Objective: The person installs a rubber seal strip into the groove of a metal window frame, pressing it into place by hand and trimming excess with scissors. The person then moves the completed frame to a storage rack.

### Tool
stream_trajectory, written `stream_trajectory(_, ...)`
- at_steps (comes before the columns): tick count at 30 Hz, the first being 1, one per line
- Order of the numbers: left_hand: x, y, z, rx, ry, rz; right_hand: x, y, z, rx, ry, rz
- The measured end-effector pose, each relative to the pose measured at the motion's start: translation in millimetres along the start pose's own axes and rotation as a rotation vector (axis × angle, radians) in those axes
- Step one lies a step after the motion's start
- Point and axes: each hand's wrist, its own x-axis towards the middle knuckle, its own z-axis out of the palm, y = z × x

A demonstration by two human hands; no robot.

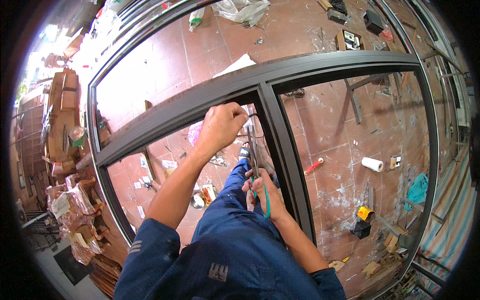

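My right hand [266, 190] is closed around the teal handles of a pair of scissors [253, 150]. Their long metal blades point away from me, up toward the fingertips of my other hand. My left hand [223, 123] is pinched closed at the inner edge of a dark grey metal frame [190, 105], close to the corner where a crossbar meets an upright. A short, thin black piece shows beside its fingertips; what the fingers hold is mostly hidden. Below both hands, my leg in blue trousers and a sandalled foot [244, 151] stand within the frame's opening.
Red-brown tiles [330, 135] lie under the frame. On them are a white roll [372, 164], a red tube [314, 166], a yellow container [365, 214] and a teal cloth [418, 191]. Wrapped bundles [75, 215] and wooden pieces [63, 110] stand at the left.
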Motion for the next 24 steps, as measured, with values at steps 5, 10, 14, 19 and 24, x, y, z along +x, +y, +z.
stream_trajectory(5, 6.9, -2.8, -3.1, 0.014, -0.004, 0.000, 27.8, -11.4, 4.8, 0.083, 0.010, 0.002)
stream_trajectory(10, 14.6, -3.3, -7.2, 0.026, 0.005, 0.029, 29.4, -10.9, 2.7, 0.064, 0.015, 0.006)
stream_trajectory(14, 16.1, 1.3, -11.7, 0.041, -0.056, 0.019, 31.4, -6.6, 4.4, 0.082, 0.015, 0.009)
stream_trajectory(19, 18.9, -1.7, -10.4, -0.005, -0.133, 0.002, 51.5, -14.5, 5.0, -0.002, 0.026, -0.079)
stream_trajectory(24, 20.0, 6.7, -14.4, 0.029, -0.170, 0.024, 61.6, -16.6, 3.2, -0.049, 0.054, -0.091)
